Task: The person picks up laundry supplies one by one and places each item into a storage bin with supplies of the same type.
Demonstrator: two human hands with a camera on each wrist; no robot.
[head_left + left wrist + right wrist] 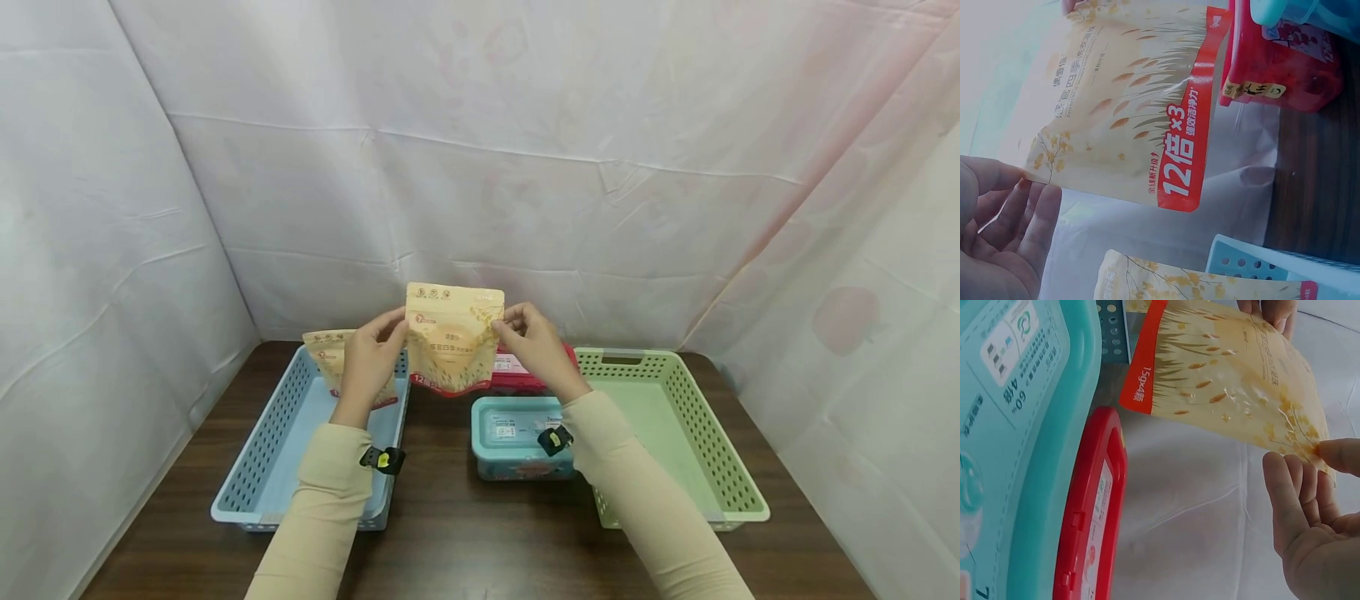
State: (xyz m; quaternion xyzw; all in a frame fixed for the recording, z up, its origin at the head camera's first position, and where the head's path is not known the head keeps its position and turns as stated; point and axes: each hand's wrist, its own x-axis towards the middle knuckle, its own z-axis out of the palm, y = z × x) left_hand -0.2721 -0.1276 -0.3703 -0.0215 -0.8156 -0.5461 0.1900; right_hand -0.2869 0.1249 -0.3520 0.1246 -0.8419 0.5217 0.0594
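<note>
A cream stand-up pouch (453,342) with a red bottom band is held upright above the table, its printed front toward me. My left hand (372,354) pinches its left edge between thumb and fingers. On the opposite edge, my right hand (538,348) pinches it the same way. A second, similar pouch (327,357) leans in the blue basket (270,450), partly hidden behind my left hand. Below the held pouch, a teal lidded box (517,417) stands on the table, with a red box (517,367) behind it.
To the right sits a green perforated basket (637,400). Both baskets and the boxes rest on a dark wooden table (480,550). Pale fabric curtains (480,167) enclose the back and sides.
</note>
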